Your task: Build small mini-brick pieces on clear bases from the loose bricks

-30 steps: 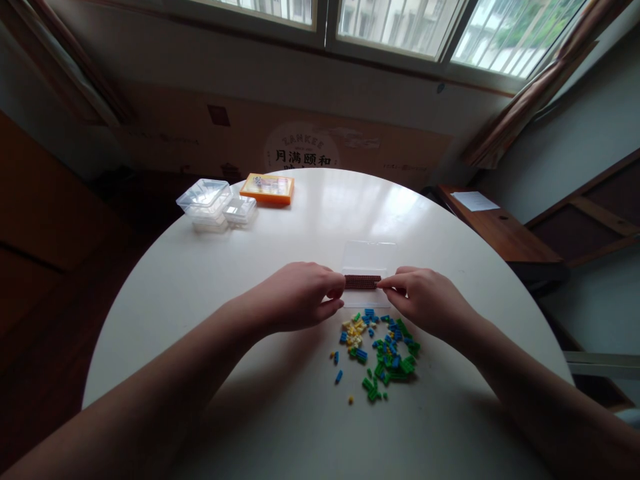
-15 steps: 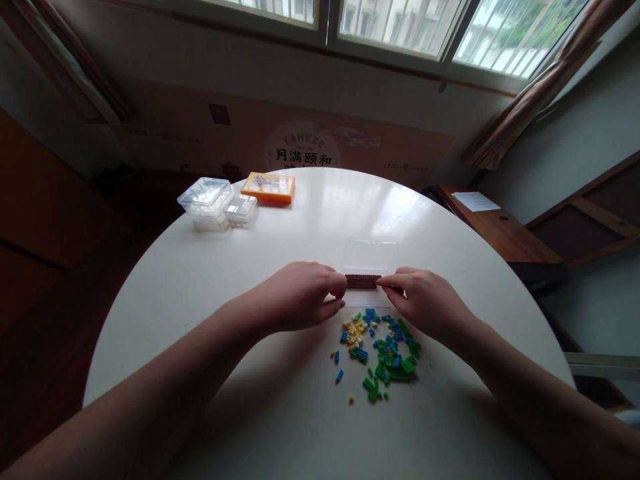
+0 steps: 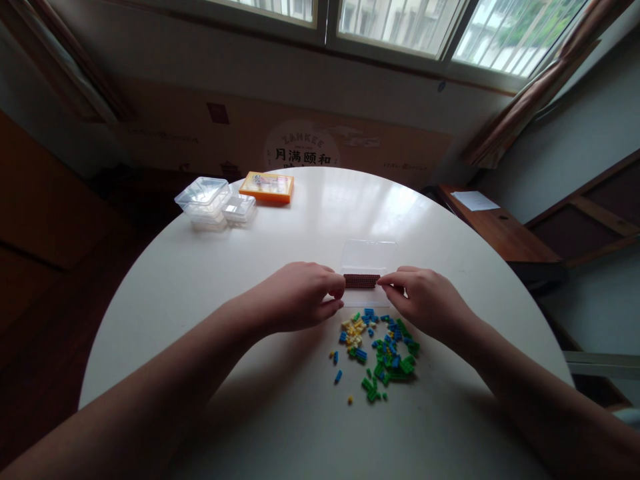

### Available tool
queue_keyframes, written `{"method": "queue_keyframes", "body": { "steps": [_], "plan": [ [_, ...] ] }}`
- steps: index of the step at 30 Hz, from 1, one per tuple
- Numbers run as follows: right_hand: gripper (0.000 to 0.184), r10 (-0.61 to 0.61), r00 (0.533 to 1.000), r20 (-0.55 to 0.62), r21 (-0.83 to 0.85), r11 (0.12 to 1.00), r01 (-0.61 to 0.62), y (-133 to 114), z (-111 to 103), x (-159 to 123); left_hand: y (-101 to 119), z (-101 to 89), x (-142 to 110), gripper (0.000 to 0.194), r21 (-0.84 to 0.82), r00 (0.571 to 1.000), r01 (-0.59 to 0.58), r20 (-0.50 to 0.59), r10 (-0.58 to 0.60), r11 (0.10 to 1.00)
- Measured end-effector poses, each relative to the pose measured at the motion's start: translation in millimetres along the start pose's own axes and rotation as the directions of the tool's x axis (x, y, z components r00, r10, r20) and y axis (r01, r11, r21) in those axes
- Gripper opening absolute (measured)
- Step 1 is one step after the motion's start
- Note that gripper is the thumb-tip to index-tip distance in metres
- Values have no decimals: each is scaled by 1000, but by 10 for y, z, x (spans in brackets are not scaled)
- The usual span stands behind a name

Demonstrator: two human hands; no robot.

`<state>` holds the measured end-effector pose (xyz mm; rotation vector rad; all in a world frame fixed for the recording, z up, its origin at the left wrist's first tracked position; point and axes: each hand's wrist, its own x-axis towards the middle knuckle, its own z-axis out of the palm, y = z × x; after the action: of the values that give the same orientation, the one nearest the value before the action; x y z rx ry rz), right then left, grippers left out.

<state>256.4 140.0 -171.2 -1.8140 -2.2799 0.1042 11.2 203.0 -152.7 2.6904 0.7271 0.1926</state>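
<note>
A short brown studded strip of small bricks is held level just above the round white table. My left hand pinches its left end between thumb and fingers. My right hand pinches its right end. Right behind the strip lies a flat clear plastic lid. In front of my hands sits a loose pile of tiny blue, green and yellow bricks.
Stacked clear plastic tubs and an orange box stand at the table's far left. A wooden desk with a sheet of paper is beyond the right edge. Windows and a curtain run along the far wall.
</note>
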Motion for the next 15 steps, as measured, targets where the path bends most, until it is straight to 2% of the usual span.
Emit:
{"method": "queue_keyframes", "body": {
  "steps": [9,15],
  "plan": [
    [22,36,996,80,48,998,-40,-4,-14,5,-3,0,1,9,7,1000,0,-1,0,1000],
    [22,37,996,80,79,996,-44,19,12,23,-7,11,1,9,5,1000,-3,-7,3,1000]
  ]
}}
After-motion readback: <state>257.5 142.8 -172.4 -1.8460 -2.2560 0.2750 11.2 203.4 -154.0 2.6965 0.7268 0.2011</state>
